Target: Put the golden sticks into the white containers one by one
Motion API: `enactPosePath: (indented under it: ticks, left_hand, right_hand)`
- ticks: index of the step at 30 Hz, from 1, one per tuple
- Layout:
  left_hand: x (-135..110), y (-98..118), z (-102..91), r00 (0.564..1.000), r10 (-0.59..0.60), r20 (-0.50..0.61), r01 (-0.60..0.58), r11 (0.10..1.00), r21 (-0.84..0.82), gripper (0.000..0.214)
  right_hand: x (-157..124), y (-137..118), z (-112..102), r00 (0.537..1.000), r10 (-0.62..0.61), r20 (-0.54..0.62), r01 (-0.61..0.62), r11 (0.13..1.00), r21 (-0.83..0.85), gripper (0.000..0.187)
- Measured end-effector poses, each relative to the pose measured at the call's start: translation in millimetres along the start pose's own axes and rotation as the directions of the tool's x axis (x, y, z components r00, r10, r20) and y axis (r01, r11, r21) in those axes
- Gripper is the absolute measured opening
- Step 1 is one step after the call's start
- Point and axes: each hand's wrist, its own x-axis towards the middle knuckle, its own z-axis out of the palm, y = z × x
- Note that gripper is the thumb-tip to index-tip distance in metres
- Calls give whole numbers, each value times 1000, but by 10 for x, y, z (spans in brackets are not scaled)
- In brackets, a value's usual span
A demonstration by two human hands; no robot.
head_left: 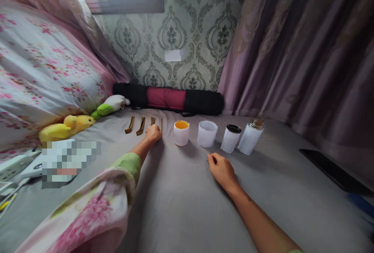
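Note:
My left hand [153, 132] reaches forward and is closed over thin brown sticks [156, 122] lying on the grey sheet; what it grips is partly hidden. Two more brown curved sticks [135, 125] lie just left of it. My right hand [221, 169] rests on the sheet with fingers curled under, nothing visible in it. In a row ahead stand a white cup with orange contents [181, 132], an empty white cup [207, 133], a white cup with a black rim [230, 138] and a white jar holding sticks [250, 136].
A black and red rolled bag [168, 99] lies against the patterned wall. Yellow [66, 126] and green-white [111, 105] plush toys sit by a floral pillow at left. Curtains hang at right, a dark flat object [333, 170] lies on the bed's right side.

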Motion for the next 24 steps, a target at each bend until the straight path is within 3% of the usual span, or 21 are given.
enactPosePath:
  ticks: [24]
  left_hand:
    - [35,13,11,997,-73,-29,64,967,-247,21]
  right_hand:
    - [-26,-27,-50,1000,-12,10,12,1000,11,32]
